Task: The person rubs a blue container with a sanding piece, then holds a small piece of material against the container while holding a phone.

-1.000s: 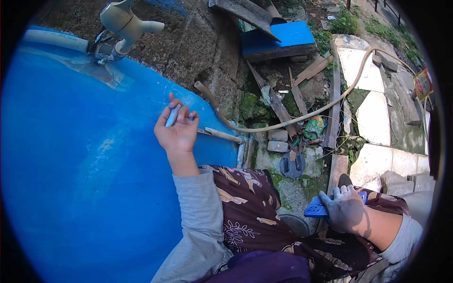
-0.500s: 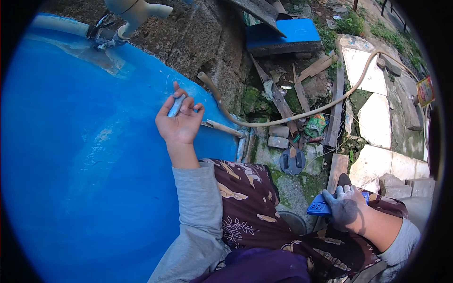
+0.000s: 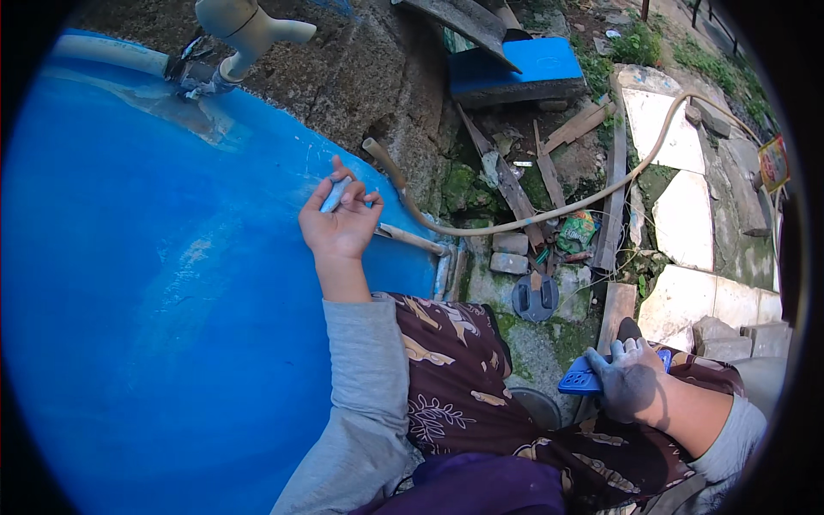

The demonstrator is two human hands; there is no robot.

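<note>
Landmark: beige hose [image 3: 489,230], bent in a long curve; all places given from it.

Small pale-blue piece [image 3: 336,195]: short, narrow, material too small to tell; lies left of the hose's free end, on the person's side; carried in the left hand [image 3: 337,230], palm turned up, thumb and curled fingers narrowed around it; whether the knuckles touch the blue painted surface [image 3: 189,343] behind, cannot tell; judged light and firm, perhaps dusty and apt to slip; best pinched by its long sides, mid-length.

Flat blue item [image 3: 579,378]: thin slab, row of dark ovals at the showing end; well to the near right of the hose; gripped in the right hand [image 3: 631,378], back of hand upward, grey-smudged, fingers laid across it; judged light, stiff and smooth, perhaps breakable if dropped; best held by both long edges.

Surroundings: tap [image 3: 249,39], beyond and left of the hose's free end; stacked blocks [image 3: 510,253], just beside the hose on its near side; round grey disc [image 3: 535,296], nearer than the blocks; green packet [image 3: 577,230], just beside the hose's middle, near side.
</note>
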